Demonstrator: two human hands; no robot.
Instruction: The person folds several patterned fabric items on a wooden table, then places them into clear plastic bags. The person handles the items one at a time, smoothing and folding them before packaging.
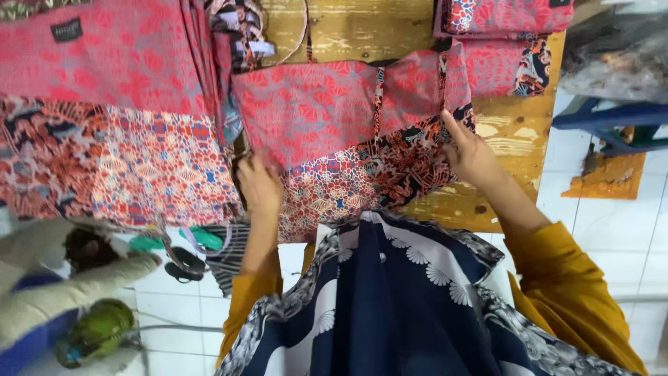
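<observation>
The left hand (259, 186) rests palm down on the lower left edge of a red patterned garment piece (348, 132) laid flat on the wooden desk (515, 132). Its fingers lie close together and press the cloth against the desk; whether they pinch the edge cannot be told. The right hand (470, 154) sits at the right edge of the same piece, index finger extended upward along the seam, the other fingers curled against the dark-patterned section; a firm pinch cannot be confirmed. Both forearms wear mustard-yellow sleeves (563, 278).

The garment piece is patchwork: pinkish-red leaf print on top, fine red-and-blue geometric print at lower left, black-and-orange floral print at lower right. It lies at the centre of the desk, its lower edge hanging just over the near rim.

A second patchwork piece (104, 118) of like prints lies just beside it to the left, bearing a small black label. A folded stack of similar cloth (504, 42) sits at the far right corner. Black-handled scissors (182, 264) lie below the desk edge at left, near a green object (94, 331). A navy white-patterned garment (390, 306) fills the foreground.
</observation>
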